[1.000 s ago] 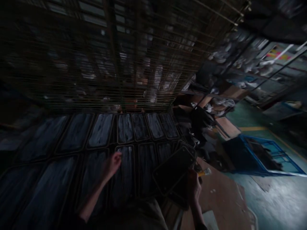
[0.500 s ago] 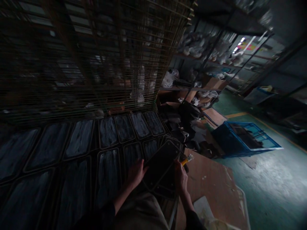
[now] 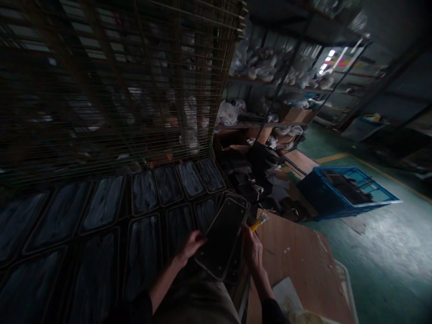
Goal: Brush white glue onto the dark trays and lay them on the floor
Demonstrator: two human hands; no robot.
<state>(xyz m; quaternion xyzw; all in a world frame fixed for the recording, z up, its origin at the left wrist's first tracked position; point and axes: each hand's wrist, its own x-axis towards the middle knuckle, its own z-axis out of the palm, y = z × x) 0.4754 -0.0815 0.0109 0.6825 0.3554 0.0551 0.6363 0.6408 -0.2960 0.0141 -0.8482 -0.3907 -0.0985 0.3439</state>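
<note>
While pinching a dark panel point(image 3: 221, 240) by its left edge with fingers of the left hand point(image 3: 191, 246), grips a yellow-handled brush point(image 3: 259, 222) in the right hand point(image 3: 252, 249), with the panel between both, beside streaked panels point(image 3: 143, 252).

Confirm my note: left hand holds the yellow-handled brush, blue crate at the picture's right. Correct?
No: the head view shows the right hand, not the left hand, holding the yellow-handled brush. The blue crate is at the picture's right.
</note>
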